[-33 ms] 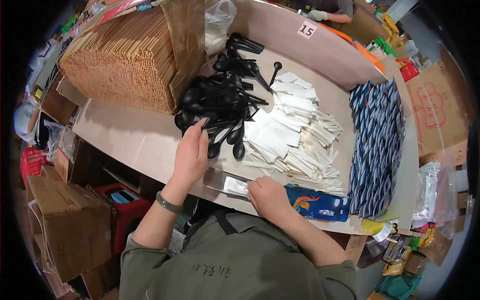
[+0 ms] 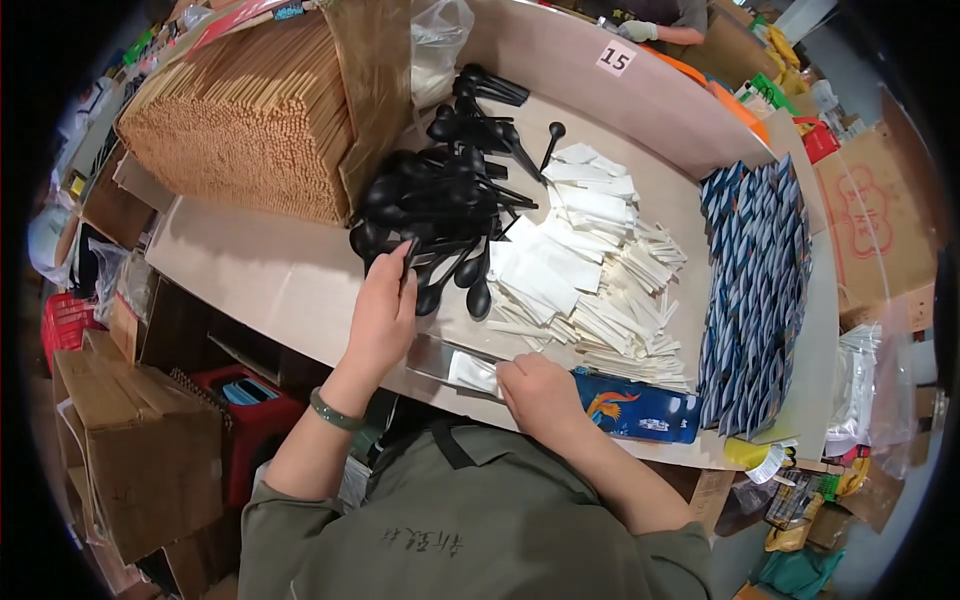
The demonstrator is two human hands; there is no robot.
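At the near edge of the pile of black plastic spoons (image 2: 430, 190), my left hand (image 2: 383, 315) is closed, with a dark spoon (image 2: 408, 262) pinched between thumb and fingers. My right hand (image 2: 540, 395) is closed at the table's front edge. Its fingertips grip a white folded paper napkin (image 2: 471, 372), which lies over a clear plastic sleeve (image 2: 428, 357). A blue printed packet (image 2: 645, 408) lies beside my right hand, partly behind my wrist. Beyond that hand spreads a heap of white napkins (image 2: 540, 270) and thin white paper-wrapped sticks (image 2: 620, 330).
A cardboard box (image 2: 375, 90) packed with wooden chopsticks (image 2: 240, 130) stands at the back left. Upright rows of blue packets (image 2: 755, 300) line the right side. A low board (image 2: 640, 70) closes off the far edge. Behind it shows another person's gloved hand (image 2: 636, 31).
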